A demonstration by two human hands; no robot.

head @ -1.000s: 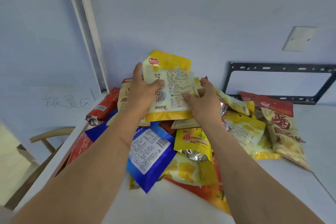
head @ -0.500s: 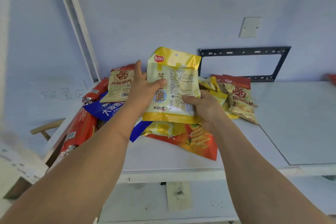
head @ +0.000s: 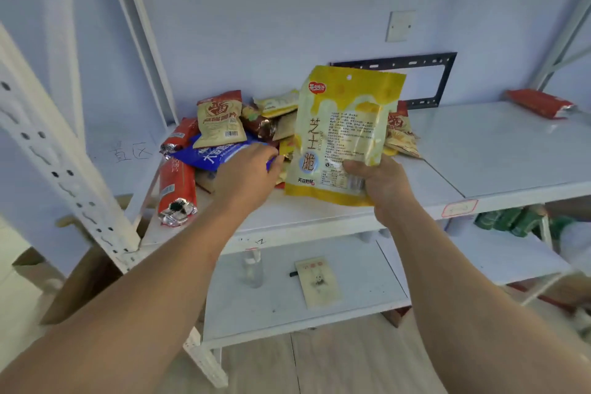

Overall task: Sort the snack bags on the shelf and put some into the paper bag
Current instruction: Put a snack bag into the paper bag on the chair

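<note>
My right hand [head: 382,182] grips the bottom corner of a yellow snack bag [head: 342,134] and holds it upright above the white shelf [head: 479,150]. My left hand [head: 248,174] has let go of it and hovers with loosely curled fingers over the pile, at the edge of a blue bag [head: 214,153]. The pile holds a tan and red chip bag [head: 220,120], two red tube packs [head: 176,189], and several yellow bags behind the held one. No paper bag is in view.
A lone red pack [head: 540,103] lies at the shelf's far right. The lower shelf [head: 287,307] carries a clear bottle [head: 252,269] and a small card [head: 318,281]. A perforated white upright [head: 64,169] stands at the left. Green packs [head: 508,217] sit at lower right.
My left hand released the yellow bag and dropped toward the pile. My right hand alone now holds the bag. The view pulled back and down, revealing the lower shelf.
</note>
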